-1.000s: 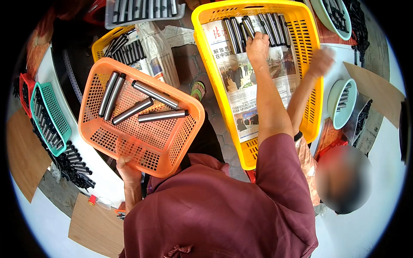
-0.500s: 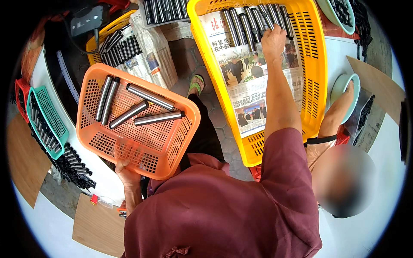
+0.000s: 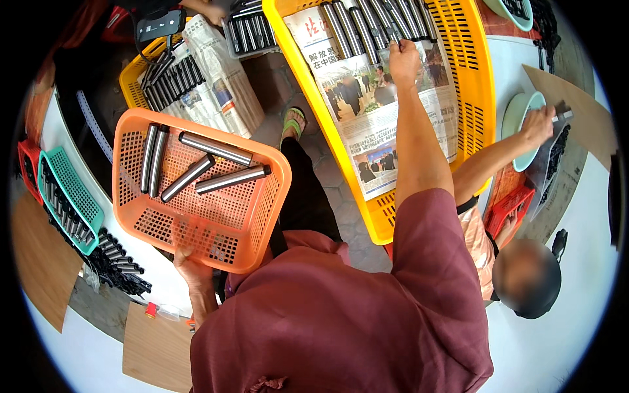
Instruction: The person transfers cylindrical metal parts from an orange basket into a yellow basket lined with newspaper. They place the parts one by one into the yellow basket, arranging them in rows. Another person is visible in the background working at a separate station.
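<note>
My left hand [image 3: 194,270] grips the near rim of an orange plastic basket [image 3: 276,203]. In that basket lie several silver metal tubes with black ends, one of them a slanting tube [image 3: 188,178]. To the right stands a large yellow basket [image 3: 476,98] lined with newspaper [image 3: 393,141]. A side-by-side row of similar tubes [image 3: 337,29] rests at its far end. My right hand [image 3: 405,64] is over the near end of this row, its fingers closed on the end of a metal tube [image 3: 385,23]; the fingertips are partly hidden.
A smaller yellow basket [image 3: 134,75] with newspaper and tubes stands at the far left. Beyond is a grey tray [image 3: 252,49] of tubes. A green basket [image 3: 92,203] is on the left table. At right, a co-worker's hand [image 3: 538,126] is over a pale green bowl [image 3: 517,111].
My right hand has shifted slightly left and nearer along the tube row. The orange basket has moved a little left. The co-worker's hand has risen out of the bowl holding a small piece.
</note>
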Motion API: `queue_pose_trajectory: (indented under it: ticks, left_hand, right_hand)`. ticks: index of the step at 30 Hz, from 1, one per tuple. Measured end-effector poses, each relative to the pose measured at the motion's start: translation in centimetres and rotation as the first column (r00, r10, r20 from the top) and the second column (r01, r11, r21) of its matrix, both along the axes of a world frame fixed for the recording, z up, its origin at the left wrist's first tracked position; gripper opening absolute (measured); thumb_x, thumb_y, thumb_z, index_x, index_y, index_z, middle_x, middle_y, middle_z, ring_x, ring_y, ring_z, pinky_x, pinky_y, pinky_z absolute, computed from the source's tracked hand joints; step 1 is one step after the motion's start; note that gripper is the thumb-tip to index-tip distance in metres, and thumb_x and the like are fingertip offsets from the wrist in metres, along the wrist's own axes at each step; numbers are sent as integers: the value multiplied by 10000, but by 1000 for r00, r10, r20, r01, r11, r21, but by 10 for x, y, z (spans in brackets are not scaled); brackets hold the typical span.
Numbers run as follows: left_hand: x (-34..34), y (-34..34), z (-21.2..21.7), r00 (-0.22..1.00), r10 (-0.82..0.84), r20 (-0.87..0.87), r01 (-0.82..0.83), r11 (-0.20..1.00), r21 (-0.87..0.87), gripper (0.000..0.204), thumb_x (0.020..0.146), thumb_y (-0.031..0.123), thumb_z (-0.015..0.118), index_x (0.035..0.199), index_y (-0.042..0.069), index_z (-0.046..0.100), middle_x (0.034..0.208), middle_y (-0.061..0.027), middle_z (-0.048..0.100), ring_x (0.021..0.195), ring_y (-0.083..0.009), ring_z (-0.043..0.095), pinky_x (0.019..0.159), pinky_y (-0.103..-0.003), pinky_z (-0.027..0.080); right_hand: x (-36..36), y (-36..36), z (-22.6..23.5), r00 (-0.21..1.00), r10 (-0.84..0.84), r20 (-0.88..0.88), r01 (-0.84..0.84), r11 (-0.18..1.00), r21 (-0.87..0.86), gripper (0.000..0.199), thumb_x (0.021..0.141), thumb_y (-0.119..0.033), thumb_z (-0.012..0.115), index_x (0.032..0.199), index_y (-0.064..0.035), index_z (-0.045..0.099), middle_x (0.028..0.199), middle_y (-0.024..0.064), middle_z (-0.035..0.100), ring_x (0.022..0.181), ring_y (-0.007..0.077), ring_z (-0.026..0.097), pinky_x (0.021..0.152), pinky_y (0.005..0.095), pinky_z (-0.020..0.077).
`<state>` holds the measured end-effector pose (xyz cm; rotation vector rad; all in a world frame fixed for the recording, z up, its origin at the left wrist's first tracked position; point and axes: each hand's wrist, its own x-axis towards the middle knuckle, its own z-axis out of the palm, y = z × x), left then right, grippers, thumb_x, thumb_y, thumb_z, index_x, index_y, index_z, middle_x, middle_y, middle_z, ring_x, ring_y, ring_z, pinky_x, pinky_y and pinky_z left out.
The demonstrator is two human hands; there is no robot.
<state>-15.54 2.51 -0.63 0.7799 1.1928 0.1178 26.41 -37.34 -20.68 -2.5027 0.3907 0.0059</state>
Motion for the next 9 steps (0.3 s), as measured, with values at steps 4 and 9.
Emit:
queue_pose_trajectory:
  ticks: [4,9]
  left_hand:
    - [1,-1,2,999,-25,28,25,1000,-17,820,668,124,539,1453,91,305,1368,-172,456,1230,-346,463,1027,-539,380]
    - [2,1,3,999,-31,22,31,999,-14,847,663,119,549,1467,110,284,1382,-165,450,1257,-337,442,1044,-547,358]
  right_hand:
    - [6,6,5,997,-74,-31,74,997,-14,396,869,-265,633,1081,68,607,984,241,660,932,399,625,835,460,476]
    - [8,-2,-19,994,-106,23,104,990,98,397,879,-300,624,1035,64,627,856,203,676,791,300,654,775,434,484]
